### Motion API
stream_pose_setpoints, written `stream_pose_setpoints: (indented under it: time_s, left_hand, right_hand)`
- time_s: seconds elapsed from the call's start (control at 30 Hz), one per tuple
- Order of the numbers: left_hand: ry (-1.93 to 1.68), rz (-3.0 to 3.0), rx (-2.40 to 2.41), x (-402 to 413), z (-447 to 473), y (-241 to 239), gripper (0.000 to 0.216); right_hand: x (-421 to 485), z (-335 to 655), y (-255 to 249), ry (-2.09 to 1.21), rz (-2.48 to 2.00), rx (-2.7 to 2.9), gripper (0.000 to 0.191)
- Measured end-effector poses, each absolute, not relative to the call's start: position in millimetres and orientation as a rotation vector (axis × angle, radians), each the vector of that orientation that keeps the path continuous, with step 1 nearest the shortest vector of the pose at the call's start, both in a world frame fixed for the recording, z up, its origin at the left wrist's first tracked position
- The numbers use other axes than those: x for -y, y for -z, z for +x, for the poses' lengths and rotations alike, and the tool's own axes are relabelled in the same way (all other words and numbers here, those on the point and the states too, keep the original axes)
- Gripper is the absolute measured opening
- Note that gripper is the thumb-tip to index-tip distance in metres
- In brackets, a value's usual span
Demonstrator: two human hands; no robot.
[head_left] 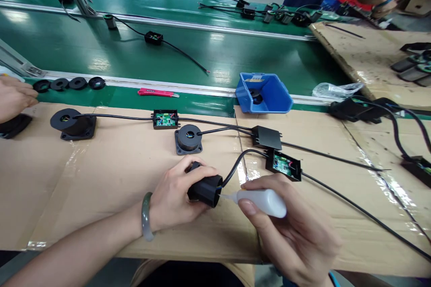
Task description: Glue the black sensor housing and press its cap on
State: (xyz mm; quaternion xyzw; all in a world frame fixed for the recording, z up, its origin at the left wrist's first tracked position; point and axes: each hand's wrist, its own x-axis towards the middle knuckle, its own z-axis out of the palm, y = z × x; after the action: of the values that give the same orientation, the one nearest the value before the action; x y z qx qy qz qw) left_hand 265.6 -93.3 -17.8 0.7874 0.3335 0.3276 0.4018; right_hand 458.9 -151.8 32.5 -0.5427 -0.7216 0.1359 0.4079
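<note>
My left hand (177, 197) is clamped round the black round housing (205, 189) low on the cardboard-covered tabletop (111, 161), and my right hand (289, 233) grips the white squeeze bottle (264, 202), its nozzle touching the housing's side by the cable (235, 166).

We see two bare forearms, no sleeves reaching the wrists. On our left wrist sits a smooth, rounded bangle (147, 216), grey-green and slightly translucent, with a soft sheen, at about 7 o'clock from our left hand (178, 197). Our right hand (289, 233) wears no ring or glove; its nails are short and unpainted. At the bottom edge tan trousers (188, 278) show.
</note>
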Motion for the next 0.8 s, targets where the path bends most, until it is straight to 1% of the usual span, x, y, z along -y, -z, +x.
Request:
stream_pose_setpoints:
  time_s: [0.47,0.8]
  left_hand:
    - [-0.837,2.002,-0.845,93.2,265.7,18.4,0.045]
    - [-0.808,1.981,-0.844,93.8,264.8,17.6,0.045]
  right_hand:
    - [148.4,458.5,-30.1,-0.248,-1.370,1.814,0.013]
    - [154.7,457.6,-32.3,-0.399,-1.324,1.791,0.010]
